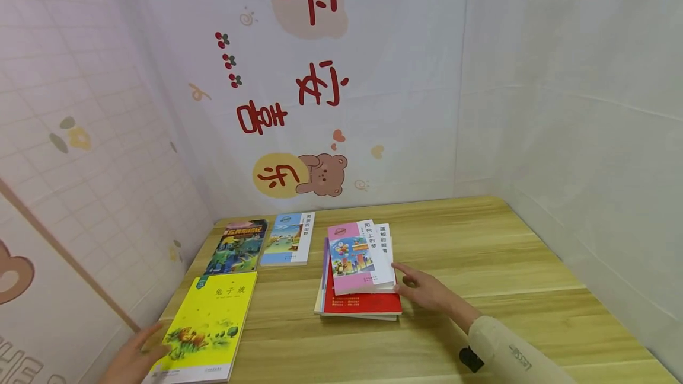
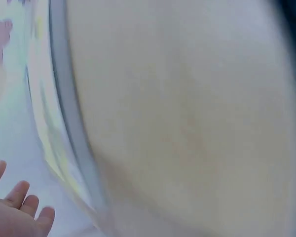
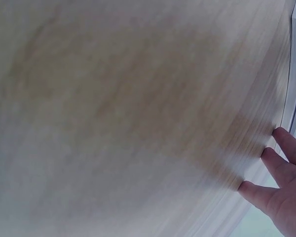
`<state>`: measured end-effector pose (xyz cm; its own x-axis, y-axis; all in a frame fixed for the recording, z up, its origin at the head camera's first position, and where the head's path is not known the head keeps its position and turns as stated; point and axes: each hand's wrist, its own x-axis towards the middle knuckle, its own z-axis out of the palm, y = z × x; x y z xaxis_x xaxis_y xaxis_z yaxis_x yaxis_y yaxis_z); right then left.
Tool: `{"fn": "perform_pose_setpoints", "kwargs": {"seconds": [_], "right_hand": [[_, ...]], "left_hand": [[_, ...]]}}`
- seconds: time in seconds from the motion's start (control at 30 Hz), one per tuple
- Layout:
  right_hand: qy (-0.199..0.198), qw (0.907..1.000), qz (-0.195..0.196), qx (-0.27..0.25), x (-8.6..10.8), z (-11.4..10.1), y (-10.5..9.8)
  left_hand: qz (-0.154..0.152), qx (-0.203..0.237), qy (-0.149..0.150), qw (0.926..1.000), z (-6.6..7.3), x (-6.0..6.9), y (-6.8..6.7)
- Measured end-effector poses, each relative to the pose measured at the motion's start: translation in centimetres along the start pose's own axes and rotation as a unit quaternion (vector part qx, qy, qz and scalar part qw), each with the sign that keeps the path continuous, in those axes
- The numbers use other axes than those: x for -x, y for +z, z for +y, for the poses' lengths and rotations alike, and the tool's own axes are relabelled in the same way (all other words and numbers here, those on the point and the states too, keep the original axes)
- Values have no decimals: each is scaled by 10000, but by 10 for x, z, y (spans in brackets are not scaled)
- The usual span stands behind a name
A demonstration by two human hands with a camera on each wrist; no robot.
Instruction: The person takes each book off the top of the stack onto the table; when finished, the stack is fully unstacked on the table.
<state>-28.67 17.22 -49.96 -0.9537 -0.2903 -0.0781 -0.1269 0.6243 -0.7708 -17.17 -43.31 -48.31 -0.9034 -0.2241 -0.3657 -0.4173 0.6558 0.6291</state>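
Note:
A yellow picture book (image 1: 219, 319) lies at the front left, cover up. My left hand (image 1: 133, 354) is at its lower left edge, fingers spread; whether they touch the cover I cannot tell. In the left wrist view the fingers (image 2: 20, 195) are loosely spread and hold nothing. Right of the middle sits a stack of books, with a pink-and-white book (image 1: 354, 262) on top, a white book (image 1: 385, 242) partly under it and a red book (image 1: 368, 302) lower down. My right hand (image 1: 427, 289) is at the stack's right side, its extended fingertips (image 3: 281, 133) against the tabletop beside the book edges.
Behind the yellow book lie a dark, colourful book (image 1: 237, 248) and a blue-and-white book (image 1: 288, 239). The wooden table (image 1: 459, 236) meets a printed white cloth wall (image 1: 405, 105) at the back. A dark round object (image 1: 471, 360) shows under the right forearm.

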Motion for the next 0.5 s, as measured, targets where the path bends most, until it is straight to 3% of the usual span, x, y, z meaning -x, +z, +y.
{"fn": "perform_pose_setpoints", "kwargs": {"seconds": [0.1,0.23,0.3,0.5], "right_hand": [[67,10000,-6,-41,0,0,-1],[81,9999,-15,-81,0,0,0],[61,9999,-7,-80,0,0,0],[9,10000,-6,-64,0,0,0]], "left_hand": [[163,-75,255,9995,29,0,10],[259,294,427,9983,60,-5,24],[251,412,414,9980,70,-8,28],[237,902,813,9923,93,-19,39]]}}
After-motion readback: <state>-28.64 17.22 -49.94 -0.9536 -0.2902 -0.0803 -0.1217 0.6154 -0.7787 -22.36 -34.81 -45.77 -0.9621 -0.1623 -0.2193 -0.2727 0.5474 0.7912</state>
